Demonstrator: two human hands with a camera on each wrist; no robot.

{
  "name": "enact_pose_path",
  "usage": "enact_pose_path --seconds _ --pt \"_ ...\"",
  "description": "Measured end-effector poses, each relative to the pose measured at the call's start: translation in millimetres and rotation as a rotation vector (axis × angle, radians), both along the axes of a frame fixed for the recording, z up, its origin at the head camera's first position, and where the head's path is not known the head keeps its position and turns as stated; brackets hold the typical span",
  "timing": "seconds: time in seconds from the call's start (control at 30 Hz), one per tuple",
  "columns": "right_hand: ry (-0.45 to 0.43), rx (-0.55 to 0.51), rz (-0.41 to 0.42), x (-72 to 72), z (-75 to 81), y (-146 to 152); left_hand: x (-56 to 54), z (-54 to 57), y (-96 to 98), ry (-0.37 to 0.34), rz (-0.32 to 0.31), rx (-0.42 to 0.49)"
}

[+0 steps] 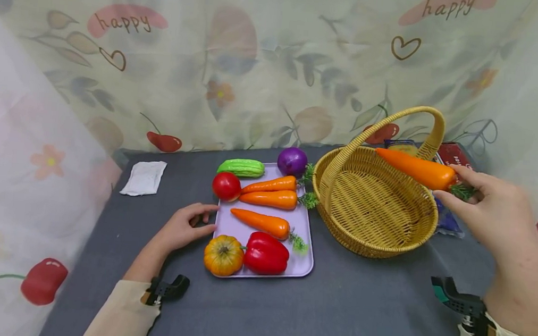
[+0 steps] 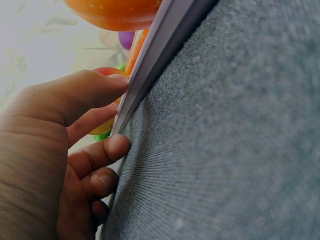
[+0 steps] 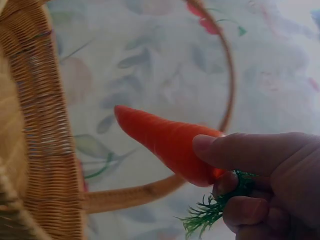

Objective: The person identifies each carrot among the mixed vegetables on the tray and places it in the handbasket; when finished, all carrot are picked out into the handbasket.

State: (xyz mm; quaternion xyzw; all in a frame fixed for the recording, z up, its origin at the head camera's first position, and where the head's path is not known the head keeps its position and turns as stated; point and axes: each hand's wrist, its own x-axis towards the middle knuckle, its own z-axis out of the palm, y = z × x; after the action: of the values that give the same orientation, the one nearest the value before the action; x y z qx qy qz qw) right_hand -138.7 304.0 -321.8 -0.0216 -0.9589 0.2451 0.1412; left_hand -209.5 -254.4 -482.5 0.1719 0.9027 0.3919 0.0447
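My right hand (image 1: 496, 209) pinches an orange carrot (image 1: 418, 169) by its thick end, near the green top. The carrot's tip points left, above the far right part of a wicker basket (image 1: 373, 244), whose woven floor shows bare. In the right wrist view the thumb lies along the carrot (image 3: 165, 142), with the leafy top (image 3: 207, 212) below the fingers. My left hand (image 1: 184, 227) rests at the left edge of a lilac tray (image 1: 296, 266), thumb and fingertips right at its rim (image 2: 145, 75). On the tray lie several carrots (image 1: 264, 223), nearest the left hand's side.
Also on the tray are a red bell pepper (image 1: 266, 253), small pumpkin (image 1: 224, 256), tomato (image 1: 226, 186), green bumpy vegetable (image 1: 241, 167) and purple onion-like ball (image 1: 292, 162). A white packet (image 1: 144, 177) lies at the left. Behind the basket are a red box (image 1: 455, 155) and a blue packet (image 1: 448, 218).
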Motion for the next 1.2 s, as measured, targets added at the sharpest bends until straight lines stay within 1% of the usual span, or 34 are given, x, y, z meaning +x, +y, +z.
enact_pose_path --seconds 0.2,0.3,0.4,0.57,0.73,0.97,1.03,1.2 --pt "-0.162 -0.011 0.062 -31.8 -28.7 -2.3 -0.7 0.6 -0.4 0.004 0.001 -0.002" --pt "-0.213 -0.005 0.087 -45.3 -44.8 -5.0 -0.7 0.8 -0.5 0.009 0.0 -0.003" --pt "-0.236 0.008 0.093 -53.4 -58.8 -8.9 -1.0 -0.4 -0.9 0.012 -0.004 -0.002" --pt "-0.208 0.014 0.106 -62.5 -75.7 -16.6 -1.1 -2.1 -1.2 0.008 -0.003 -0.001" --pt "-0.168 0.011 0.1 -69.1 -84.2 -22.3 -0.8 -2.2 -1.5 0.009 -0.005 0.01" --pt "-0.143 0.015 0.083 -69.9 -86.4 -26.0 -1.2 -2.4 -1.5 0.008 -0.008 0.026" --pt "-0.139 0.024 0.077 -69.6 -86.6 -26.5 -1.1 -2.4 -1.5 0.009 -0.008 0.027" --pt "-0.15 0.086 0.066 -68.9 -88.6 -28.1 -1.5 -2.5 -1.2 0.008 -0.007 0.027"
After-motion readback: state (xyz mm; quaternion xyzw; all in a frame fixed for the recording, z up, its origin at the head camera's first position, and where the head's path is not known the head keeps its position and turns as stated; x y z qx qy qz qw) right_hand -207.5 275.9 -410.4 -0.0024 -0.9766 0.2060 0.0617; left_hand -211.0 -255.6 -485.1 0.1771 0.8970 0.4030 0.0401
